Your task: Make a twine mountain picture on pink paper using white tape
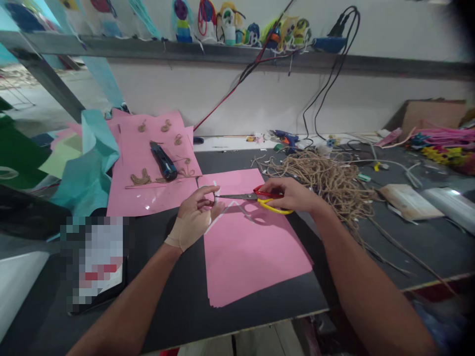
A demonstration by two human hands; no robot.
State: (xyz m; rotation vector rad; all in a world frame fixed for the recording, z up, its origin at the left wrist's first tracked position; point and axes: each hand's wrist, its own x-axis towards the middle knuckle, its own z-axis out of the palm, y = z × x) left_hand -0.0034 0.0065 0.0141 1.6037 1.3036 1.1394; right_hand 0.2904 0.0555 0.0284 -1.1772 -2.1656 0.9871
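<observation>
Over the near stack of pink sheets (pixel 252 252), my left hand (pixel 195 212), with a beige wrap around palm and wrist, pinches a thin white strip (pixel 215 186). My right hand (pixel 293 194) grips scissors (pixel 247 197) with one red and one yellow handle loop. Their blades point left and the tips reach the strip at my left fingertips; whether they cut into it is too small to tell. White strip-like lines (pixel 218 217) lie on the pink paper just below the blades.
More pink sheets (pixel 143 198) at the left bear small twine shapes and a black cutter (pixel 163 160). A heap of brown twine (pixel 326 183) lies right. A blue glue gun (pixel 289 140) rests behind. A tablet-like device (pixel 100 257) sits left, and a shelf (pixel 222 50) spans above.
</observation>
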